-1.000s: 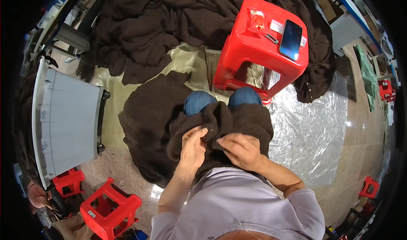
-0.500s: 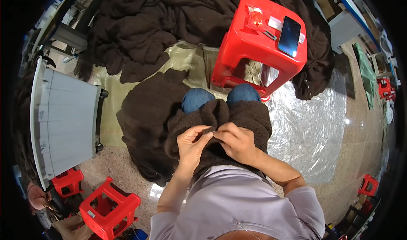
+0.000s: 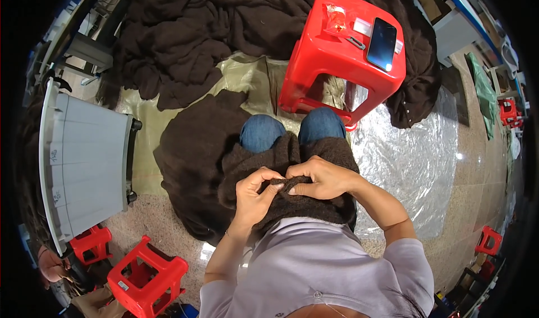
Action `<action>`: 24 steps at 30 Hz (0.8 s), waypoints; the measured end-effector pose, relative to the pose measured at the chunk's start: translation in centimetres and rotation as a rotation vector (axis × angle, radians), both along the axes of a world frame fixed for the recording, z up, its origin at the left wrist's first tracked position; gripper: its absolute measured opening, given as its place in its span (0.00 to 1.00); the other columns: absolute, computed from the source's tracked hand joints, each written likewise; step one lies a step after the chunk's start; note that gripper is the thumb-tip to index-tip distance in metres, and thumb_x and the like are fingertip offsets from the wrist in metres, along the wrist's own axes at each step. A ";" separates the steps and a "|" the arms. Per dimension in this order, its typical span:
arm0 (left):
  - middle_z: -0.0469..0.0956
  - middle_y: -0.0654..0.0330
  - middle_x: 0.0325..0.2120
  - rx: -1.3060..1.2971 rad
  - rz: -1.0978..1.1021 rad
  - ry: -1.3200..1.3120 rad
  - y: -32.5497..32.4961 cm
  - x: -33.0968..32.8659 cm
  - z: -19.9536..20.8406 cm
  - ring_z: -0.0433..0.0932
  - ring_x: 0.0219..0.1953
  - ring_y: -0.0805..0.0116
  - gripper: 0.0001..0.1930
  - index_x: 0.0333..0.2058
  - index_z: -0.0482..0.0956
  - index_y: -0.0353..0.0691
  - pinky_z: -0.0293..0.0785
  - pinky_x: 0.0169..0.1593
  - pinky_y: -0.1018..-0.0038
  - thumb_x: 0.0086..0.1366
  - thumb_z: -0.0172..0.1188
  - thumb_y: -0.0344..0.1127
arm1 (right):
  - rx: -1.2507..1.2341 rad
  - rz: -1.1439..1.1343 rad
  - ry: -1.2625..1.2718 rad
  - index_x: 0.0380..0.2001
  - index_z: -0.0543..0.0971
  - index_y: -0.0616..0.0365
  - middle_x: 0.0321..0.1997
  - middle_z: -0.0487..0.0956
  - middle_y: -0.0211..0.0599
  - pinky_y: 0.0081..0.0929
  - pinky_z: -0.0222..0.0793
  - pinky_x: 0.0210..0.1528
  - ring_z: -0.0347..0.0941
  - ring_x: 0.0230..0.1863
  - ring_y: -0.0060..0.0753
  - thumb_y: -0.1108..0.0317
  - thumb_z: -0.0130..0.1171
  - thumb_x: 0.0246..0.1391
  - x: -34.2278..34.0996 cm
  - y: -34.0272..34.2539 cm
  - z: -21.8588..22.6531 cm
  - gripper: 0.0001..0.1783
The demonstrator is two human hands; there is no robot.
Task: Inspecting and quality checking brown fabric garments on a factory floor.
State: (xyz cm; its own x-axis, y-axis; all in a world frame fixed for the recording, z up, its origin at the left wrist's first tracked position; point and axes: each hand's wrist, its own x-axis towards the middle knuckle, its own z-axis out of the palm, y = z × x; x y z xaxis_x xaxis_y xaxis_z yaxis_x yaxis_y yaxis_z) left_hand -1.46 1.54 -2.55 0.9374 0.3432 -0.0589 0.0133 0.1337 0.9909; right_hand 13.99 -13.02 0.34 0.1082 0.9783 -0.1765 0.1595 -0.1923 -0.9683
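Note:
A dark brown fleecy garment (image 3: 306, 205) lies across my lap, over jeans-clad knees, and spills down on the left. My left hand (image 3: 254, 194) pinches a fold of it between thumb and fingers. Close beside it, my right hand (image 3: 325, 178) grips the same fold, its thumb and forefinger curled round the cloth. The two hands' fingertips nearly meet over the fold. Whether anything small, such as a needle, is between the fingers cannot be made out.
A red plastic stool (image 3: 337, 59) ahead bears a phone (image 3: 382, 44), small thread snips (image 3: 355, 42) and a red-and-clear packet (image 3: 336, 19). Brown fabric (image 3: 185, 31) is heaped behind. A grey wheeled bin (image 3: 90, 160) stands left, more red stools (image 3: 147, 278) lower left, plastic sheeting (image 3: 410, 166) right.
My right hand has turned and opened out from a tight pinch to a wider grip on the cloth, its elbow moving outward. The left hand stays nearly in place.

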 end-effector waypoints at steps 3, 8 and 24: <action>0.77 0.60 0.30 -0.069 -0.010 0.026 0.2 0.0 0.3 0.74 0.34 0.76 0.08 0.34 0.77 0.29 0.70 0.41 0.81 0.58 0.56 0.12 | 0.018 -0.038 0.035 0.30 0.77 0.63 0.22 0.74 0.48 0.33 0.64 0.27 0.67 0.20 0.41 0.68 0.60 0.52 -0.3 -0.1 0.0 0.08; 0.77 0.58 0.30 0.011 0.104 -0.008 -0.1 0.4 0.7 0.75 0.34 0.74 0.07 0.33 0.77 0.30 0.72 0.41 0.79 0.58 0.56 0.13 | 0.142 -0.311 -0.126 0.24 0.74 0.65 0.19 0.70 0.46 0.33 0.61 0.21 0.66 0.17 0.41 0.72 0.59 0.45 -2.9 0.1 -0.3 0.06; 0.77 0.54 0.36 0.336 0.343 -0.229 -2.5 0.3 -0.5 0.76 0.39 0.68 0.06 0.36 0.76 0.31 0.73 0.46 0.76 0.61 0.58 0.17 | 0.506 -0.710 -0.751 0.38 0.75 0.64 0.24 0.74 0.37 0.30 0.67 0.21 0.72 0.19 0.37 0.77 0.67 0.34 -6.4 1.0 -3.4 0.21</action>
